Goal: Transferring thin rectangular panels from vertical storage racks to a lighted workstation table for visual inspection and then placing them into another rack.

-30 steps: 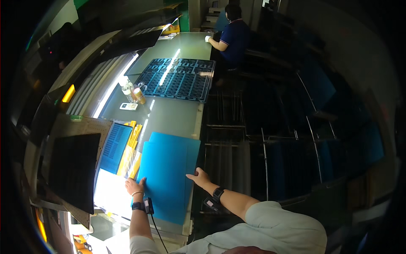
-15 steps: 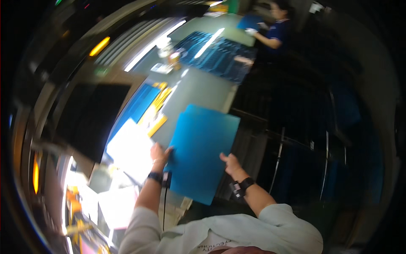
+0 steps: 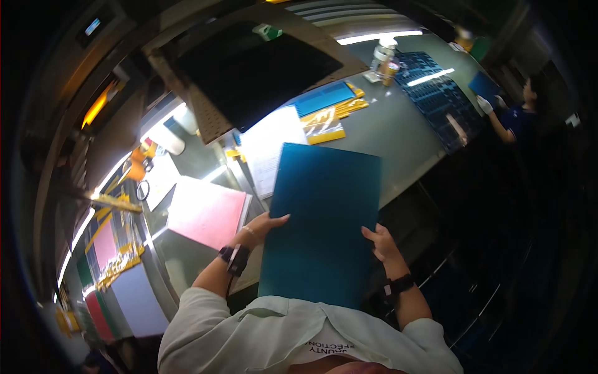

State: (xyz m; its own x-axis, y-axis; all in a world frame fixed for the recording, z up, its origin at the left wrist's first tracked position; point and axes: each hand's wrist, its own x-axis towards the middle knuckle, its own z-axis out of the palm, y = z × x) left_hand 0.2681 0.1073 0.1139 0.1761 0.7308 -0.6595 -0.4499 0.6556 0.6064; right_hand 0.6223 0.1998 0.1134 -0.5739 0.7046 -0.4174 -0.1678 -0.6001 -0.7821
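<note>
A large blue rectangular sheet, or a stack of them point(image 3: 324, 212), is held upright-lengthwise in front of my chest. My left hand point(image 3: 263, 228) grips its left edge, thumb lying on the face. On the right edge my right hand point(image 3: 382, 243) is closed, its thumb also on top and the other fingers mostly behind. The lower end of the blue sheet lies close to my shirt. Beyond its upper left corner are white printed papers point(image 3: 268, 146) on the grey table point(image 3: 398, 134).
A pink sheet on papers point(image 3: 208, 212) lies to the left. Yellow-edged clear packets point(image 3: 325, 128), a dark panel point(image 3: 255, 71), a bottle point(image 3: 382, 55) and a dark patterned sheet point(image 3: 433, 93) are farther off. At far right, a gloved person point(image 3: 514, 118) holds a blue sheet.
My view has swung left, bringing more of the left table in. The blue sheet stays in both hands; it looks darker and its offset upper left corner no longer shows.
</note>
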